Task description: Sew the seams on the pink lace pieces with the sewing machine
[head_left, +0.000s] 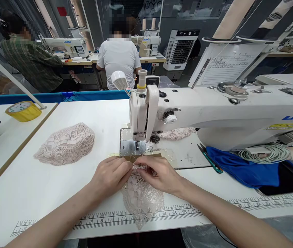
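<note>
A pale pink lace piece (143, 196) lies in front of the sewing machine (203, 106), its pointed end hanging down over the ruler strip printed on the table. My left hand (114, 174) pinches the top edge of the lace, fingers closed. Close beside it, my right hand (159, 172) grips the same edge between thumb and fingers. Both hands are just in front of the metal needle plate (129, 146), and the lace is apart from the needle area. To the left lies a stack of matching lace pieces (66, 144). More lace (178, 133) shows behind the machine head.
Right of the needle plate lie thread snips (210, 159), a blue cloth (244, 168) and a coil of pale green cord (263, 153). A yellow tape roll (23, 111) sits at far left. Two people (119, 60) sit at machines beyond the blue edge.
</note>
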{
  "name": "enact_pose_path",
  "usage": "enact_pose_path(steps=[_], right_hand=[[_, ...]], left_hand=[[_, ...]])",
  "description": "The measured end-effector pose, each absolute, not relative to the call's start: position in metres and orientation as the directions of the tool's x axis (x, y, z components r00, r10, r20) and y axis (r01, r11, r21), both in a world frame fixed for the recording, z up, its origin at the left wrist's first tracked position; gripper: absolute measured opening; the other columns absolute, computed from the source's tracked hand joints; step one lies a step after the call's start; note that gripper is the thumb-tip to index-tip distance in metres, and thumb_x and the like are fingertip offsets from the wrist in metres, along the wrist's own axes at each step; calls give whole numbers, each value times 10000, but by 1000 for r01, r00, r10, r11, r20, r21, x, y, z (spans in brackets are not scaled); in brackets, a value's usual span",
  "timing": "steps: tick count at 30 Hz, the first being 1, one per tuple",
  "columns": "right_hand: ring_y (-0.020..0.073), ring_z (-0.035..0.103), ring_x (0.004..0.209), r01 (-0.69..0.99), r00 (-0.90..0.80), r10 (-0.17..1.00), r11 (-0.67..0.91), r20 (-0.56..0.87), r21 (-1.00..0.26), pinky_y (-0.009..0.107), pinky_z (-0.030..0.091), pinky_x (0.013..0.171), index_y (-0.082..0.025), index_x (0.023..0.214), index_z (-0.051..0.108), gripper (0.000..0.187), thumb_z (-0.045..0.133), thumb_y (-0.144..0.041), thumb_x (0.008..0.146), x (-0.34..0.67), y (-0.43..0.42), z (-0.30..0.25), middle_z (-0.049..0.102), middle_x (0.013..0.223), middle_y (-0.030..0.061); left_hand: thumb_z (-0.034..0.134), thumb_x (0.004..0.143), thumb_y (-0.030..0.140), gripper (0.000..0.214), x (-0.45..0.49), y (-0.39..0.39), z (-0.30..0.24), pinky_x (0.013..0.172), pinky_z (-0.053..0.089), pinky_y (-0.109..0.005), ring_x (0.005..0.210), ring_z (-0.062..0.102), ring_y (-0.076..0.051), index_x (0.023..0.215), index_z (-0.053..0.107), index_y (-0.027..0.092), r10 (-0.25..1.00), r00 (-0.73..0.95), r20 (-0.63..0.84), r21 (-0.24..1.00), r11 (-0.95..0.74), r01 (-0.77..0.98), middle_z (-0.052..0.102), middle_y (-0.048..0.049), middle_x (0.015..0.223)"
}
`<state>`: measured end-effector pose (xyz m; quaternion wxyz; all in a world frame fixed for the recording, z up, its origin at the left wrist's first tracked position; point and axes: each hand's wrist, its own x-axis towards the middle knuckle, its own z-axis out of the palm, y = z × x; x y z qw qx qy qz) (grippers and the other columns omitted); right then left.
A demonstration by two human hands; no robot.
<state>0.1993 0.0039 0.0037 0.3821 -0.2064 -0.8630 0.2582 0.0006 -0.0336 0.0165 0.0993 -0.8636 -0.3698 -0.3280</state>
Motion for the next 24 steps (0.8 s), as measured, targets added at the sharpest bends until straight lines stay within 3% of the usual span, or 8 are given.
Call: enact_pose_path(steps=[7,9,14,17,19,20,22,24], right_hand=[[117,616,641,165,-602,500,841,623,-516,223,513,566,-158,1040,615,168,471,-141,955,200,4,4,666,758,13],[106,591,596,178,-570,423,900,704,-397,213,487,524,-145,994,631,133,503,-152,960,201,5,6,646,702,2],[99,486,490,221,-579,66,972,812,79,242,365,406,-133,819,653,93,620,-58,864,206,5,11,563,550,-38],[100,465,482,205,-623,0,965,783,163,247,348,399,-152,768,657,149,605,-50,863,210,3,14,546,533,-42],[103,466,481,195,-655,80,978,751,66,253,345,408,-172,758,655,183,572,-82,895,213,1,19,558,542,-41],[98,475,485,169,-678,158,984,718,-58,249,352,419,-176,763,655,181,568,-111,909,215,1,23,573,558,-40],[79,500,502,95,-757,349,895,552,-437,220,374,444,-170,783,663,138,610,-189,909,220,1,35,612,611,-39],[60,506,509,105,-856,455,618,246,-779,181,375,447,-170,797,681,119,682,-265,867,224,3,46,639,656,-41]], left_hand=[[523,887,91,108,-1,-35,16,540,404,-233,514,490,-83,843,496,187,535,531,657,41,-729,684,589,48,621],[541,884,104,86,0,-36,16,552,432,-227,532,528,-84,892,509,183,556,502,662,88,-724,685,625,41,658],[522,898,131,232,3,-37,18,594,503,-208,659,634,-99,1124,556,176,659,432,616,273,-693,667,690,5,785],[547,885,125,135,5,-38,18,556,483,-186,622,615,-88,969,631,188,677,407,613,374,-703,605,665,18,708],[584,861,135,82,6,-39,20,521,462,-179,591,601,-83,835,643,186,759,359,543,531,-642,553,658,22,677],[599,852,152,85,6,-41,21,498,452,-178,567,593,-81,788,644,185,819,353,453,643,-574,507,659,23,664],[619,848,222,114,8,-44,24,458,440,-182,507,574,-79,746,652,184,891,435,131,859,-322,399,652,30,623],[622,853,308,169,10,-47,27,453,442,-194,478,560,-81,750,666,182,810,561,-170,930,-57,364,640,33,597]])
